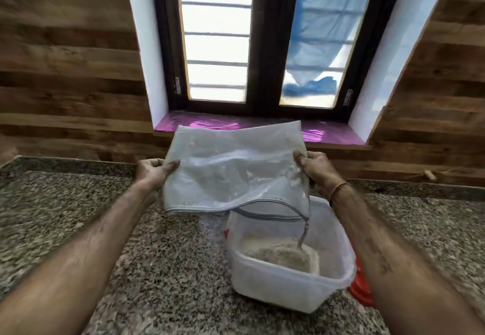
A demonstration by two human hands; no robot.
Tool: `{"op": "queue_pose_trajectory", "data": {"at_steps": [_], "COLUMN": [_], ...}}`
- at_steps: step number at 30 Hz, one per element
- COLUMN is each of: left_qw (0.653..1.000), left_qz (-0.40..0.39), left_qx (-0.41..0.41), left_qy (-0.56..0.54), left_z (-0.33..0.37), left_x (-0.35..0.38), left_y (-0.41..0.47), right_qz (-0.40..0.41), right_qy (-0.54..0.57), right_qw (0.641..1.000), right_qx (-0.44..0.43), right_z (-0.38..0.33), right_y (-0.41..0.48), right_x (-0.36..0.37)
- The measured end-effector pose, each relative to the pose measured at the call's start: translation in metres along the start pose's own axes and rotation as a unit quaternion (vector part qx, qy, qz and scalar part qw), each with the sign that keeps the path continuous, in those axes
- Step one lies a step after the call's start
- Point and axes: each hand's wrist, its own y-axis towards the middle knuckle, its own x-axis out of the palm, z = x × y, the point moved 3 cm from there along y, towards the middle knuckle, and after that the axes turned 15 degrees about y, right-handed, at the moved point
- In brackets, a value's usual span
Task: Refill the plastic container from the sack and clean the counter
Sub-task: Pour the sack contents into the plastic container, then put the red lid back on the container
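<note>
Between left hand [151, 173] and right hand [315, 168], both gripping it, sack [231, 169] trickles into plastic container [286, 282] below; next, probably shake it empty.

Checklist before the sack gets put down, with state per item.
1. Left hand grips the sack edge: ok.
2. Right hand grips the opposite edge: ok.
3. Sack mouth above the plastic container: ok, the thin stream lands inside.
4. Sack emptied: not ok, the stream is falling.
5. Room in the container: ok, the grain sits well below the rim.
6. Spills on the counter: cannot tell, the surface is speckled and blurred.
</note>
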Motion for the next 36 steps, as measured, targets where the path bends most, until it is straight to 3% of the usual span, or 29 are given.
{"op": "queue_pose_trajectory", "data": {"at_steps": [7,15,27,33,36], "left_qw": [0.997,0.950,0.945,0.942,0.944], "left_qz": [0.025,0.043,-0.005,0.003,-0.014], "left_qx": [-0.033,-0.046,-0.170,-0.074,-0.071], "left_qy": [0.065,0.305,0.279,0.326,0.322], "left_z": [-0.077,-0.184,-0.308,-0.310,-0.319], "left_x": [-0.109,-0.197,-0.189,-0.176,-0.173], "left_y": [0.073,0.110,0.087,0.062,0.061], "right_qz": [-0.023,-0.029,0.035,0.017,0.021], "right_qy": [-0.057,-0.173,-0.265,-0.327,-0.380], "right_qw": [0.995,0.975,0.932,0.911,0.887], "right_qx": [0.077,0.136,0.244,0.251,0.261], "right_z": [0.054,0.152,0.277,0.313,0.337], "right_y": [0.023,0.027,-0.016,-0.043,-0.052], "right_x": [0.133,0.238,0.214,0.202,0.187]}}
